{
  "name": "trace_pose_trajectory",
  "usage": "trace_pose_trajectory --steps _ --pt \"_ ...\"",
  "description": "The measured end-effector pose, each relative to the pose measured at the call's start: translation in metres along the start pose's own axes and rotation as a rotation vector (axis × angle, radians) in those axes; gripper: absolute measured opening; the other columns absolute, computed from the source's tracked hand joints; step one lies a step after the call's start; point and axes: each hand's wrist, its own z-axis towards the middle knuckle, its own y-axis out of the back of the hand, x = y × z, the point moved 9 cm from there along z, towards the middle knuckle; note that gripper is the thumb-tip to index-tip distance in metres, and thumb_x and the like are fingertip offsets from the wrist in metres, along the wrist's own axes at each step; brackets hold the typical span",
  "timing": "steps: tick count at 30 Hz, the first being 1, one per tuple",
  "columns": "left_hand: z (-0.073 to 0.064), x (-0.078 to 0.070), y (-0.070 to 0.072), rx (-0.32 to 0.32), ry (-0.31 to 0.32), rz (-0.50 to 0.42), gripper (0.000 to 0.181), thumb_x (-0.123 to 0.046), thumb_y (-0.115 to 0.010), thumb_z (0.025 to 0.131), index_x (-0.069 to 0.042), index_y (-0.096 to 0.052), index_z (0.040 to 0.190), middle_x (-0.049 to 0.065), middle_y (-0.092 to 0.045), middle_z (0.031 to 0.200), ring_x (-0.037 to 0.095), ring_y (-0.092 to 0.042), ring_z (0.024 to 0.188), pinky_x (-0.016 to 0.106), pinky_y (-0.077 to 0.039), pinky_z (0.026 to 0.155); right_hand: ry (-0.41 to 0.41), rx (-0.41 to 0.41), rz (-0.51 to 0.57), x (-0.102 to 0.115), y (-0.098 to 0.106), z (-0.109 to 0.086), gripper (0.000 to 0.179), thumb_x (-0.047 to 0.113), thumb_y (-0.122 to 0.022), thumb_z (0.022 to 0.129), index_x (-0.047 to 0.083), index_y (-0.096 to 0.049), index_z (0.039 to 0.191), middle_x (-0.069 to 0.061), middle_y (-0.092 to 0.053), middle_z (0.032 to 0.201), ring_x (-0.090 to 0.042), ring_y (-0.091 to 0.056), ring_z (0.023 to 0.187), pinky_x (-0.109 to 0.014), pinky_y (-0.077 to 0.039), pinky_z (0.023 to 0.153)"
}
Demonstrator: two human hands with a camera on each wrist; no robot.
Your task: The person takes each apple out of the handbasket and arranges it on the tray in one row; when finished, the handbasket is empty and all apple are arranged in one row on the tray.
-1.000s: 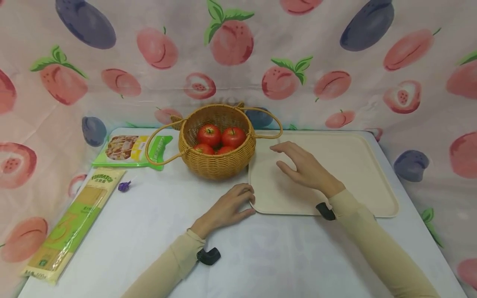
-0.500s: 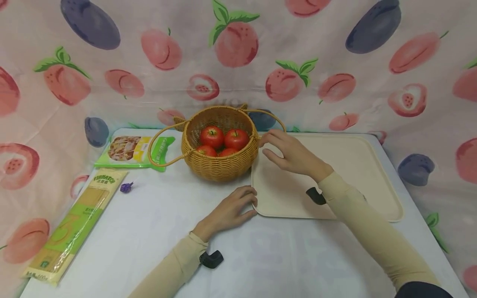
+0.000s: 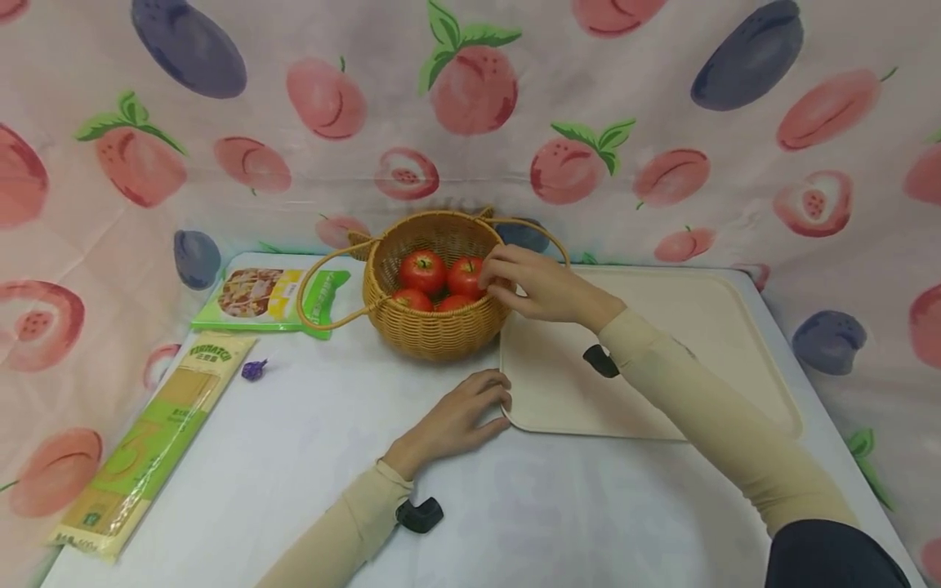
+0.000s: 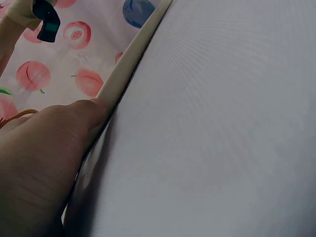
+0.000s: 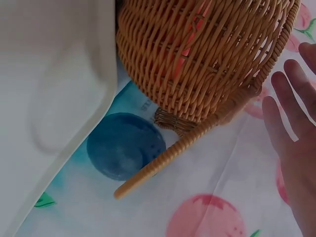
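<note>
In the head view a wicker basket (image 3: 441, 336) with two loop handles holds several red apples (image 3: 422, 271). My right hand (image 3: 540, 286) reaches over the basket's right rim, its fingertips beside the right-hand apple (image 3: 464, 276). From the right wrist, the fingers (image 5: 289, 103) appear spread and relaxed above the rim of the woven basket (image 5: 197, 59). My left hand (image 3: 457, 418) rests at the front left corner of a cream tray (image 3: 662, 359). In the left wrist view its thumb (image 4: 91, 111) lies against the tray's rim (image 4: 131, 59).
A green food packet (image 3: 253, 296) lies at the back left, partly under the basket's left handle. Toward the front left lies a long pack of noodles (image 3: 150, 445), with a small purple wrapped item (image 3: 253, 370) beside it. A fruit-print cloth (image 3: 470, 171) hangs behind the table.
My right hand has moved left from above the tray, past the right handle, to over the apples in the basket. My left hand stays at the tray's corner. The head view has shifted slightly.
</note>
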Motion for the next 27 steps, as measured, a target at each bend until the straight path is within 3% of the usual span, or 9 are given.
trace_pose_trajectory --steps 11,27 --pt "-0.001 0.000 0.000 0.014 0.003 0.018 0.016 -0.033 -0.063 0.090 -0.020 -0.058 0.100 -0.002 -0.051 0.124 0.013 -0.044 0.125 0.031 -0.037 0.108 -0.076 0.153 0.002 -0.007 -0.018 0.030 0.010 0.015 -0.057 0.092 0.016 -0.064 0.100 0.003 -0.057 0.099 -0.014 -0.054 0.076 -0.026 -0.046 0.070" --pt "-0.001 0.001 0.000 0.027 0.039 0.029 0.016 -0.034 -0.063 0.090 -0.023 -0.058 0.100 -0.005 -0.050 0.125 0.011 -0.045 0.124 0.031 -0.039 0.107 -0.167 0.396 0.079 -0.022 -0.052 0.053 0.014 0.018 -0.061 0.092 0.013 -0.064 0.104 -0.002 -0.063 0.104 -0.016 -0.061 0.093 -0.033 -0.052 0.082"
